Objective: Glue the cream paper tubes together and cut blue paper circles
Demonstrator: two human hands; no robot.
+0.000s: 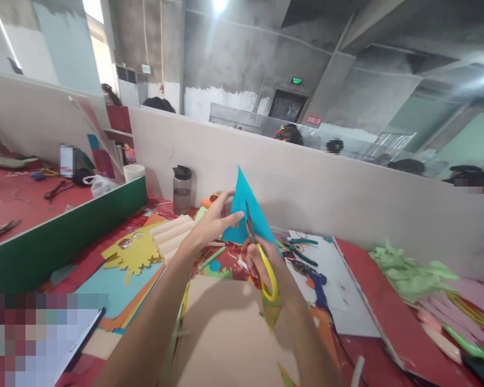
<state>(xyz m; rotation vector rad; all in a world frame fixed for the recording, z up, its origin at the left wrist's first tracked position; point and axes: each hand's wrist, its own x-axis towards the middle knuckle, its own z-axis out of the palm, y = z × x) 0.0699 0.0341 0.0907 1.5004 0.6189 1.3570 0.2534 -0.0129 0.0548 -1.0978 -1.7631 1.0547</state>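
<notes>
A bright blue triangular sheet (pixel 258 215), paper or thin felt, is held up over the worktable with its point upward. My left hand (pixel 220 217) grips its left edge, thumb in front and fingers partly behind. In my right hand (pixel 268 255) is a pair of scissors (pixel 269 277) with yellow handles, its dark blades pointing up against the blue sheet. The blades look nearly closed; whether they are cutting into the sheet I cannot tell. Below both hands lies a large beige sheet (pixel 226 328), partly shaded by my arms.
To the left lie yellow cut-outs (pixel 135 247) on stacked coloured sheets (pixel 116 293). A water bottle (pixel 182 189) stands by the white partition (pixel 326 199). On the right are green-handled pliers (pixel 304 251), a blue glue gun (pixel 317 282) with its cord, and pale green scraps (pixel 411 271).
</notes>
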